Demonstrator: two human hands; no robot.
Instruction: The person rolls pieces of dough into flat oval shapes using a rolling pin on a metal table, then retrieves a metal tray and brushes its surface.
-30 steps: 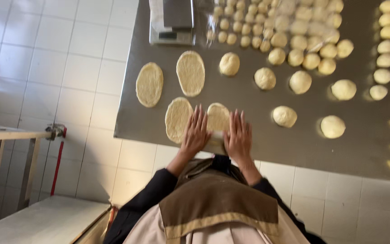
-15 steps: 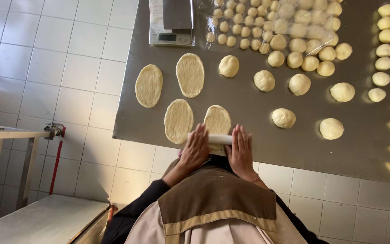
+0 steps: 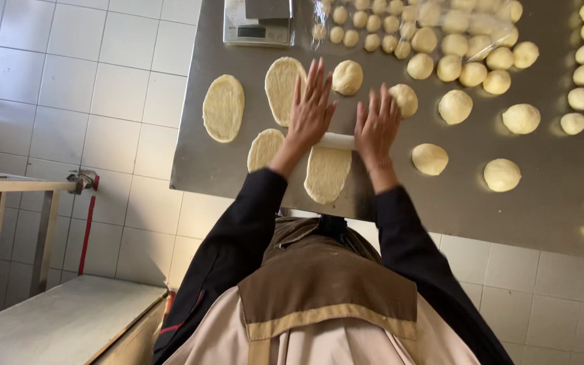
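Nothing here sits in a bowl or tray: a clear plastic sheet (image 3: 400,20) at the far side of the steel table (image 3: 549,203) covers a crowd of small dough balls (image 3: 441,40), with a digital scale (image 3: 258,23) just beside them at the far left. The table's near edge runs just in front of the person's apron (image 3: 326,304), its left edge meets the white tiled floor (image 3: 82,88), and bare steel lies open to the right of the hands, between the scattered round dough pieces (image 3: 501,174). The left hand (image 3: 311,111) and the right hand (image 3: 377,125) lie flat, fingers spread and straight, palms pressing down on a white rolling pin (image 3: 336,140); neither hand curls around it. The pin lies crosswise at the far end of an oval dough piece (image 3: 327,172), which is pale, flat and long, its near end close to the table's near edge. Three more flattened ovals (image 3: 223,107) lie to the left, one touching the left wrist's side.
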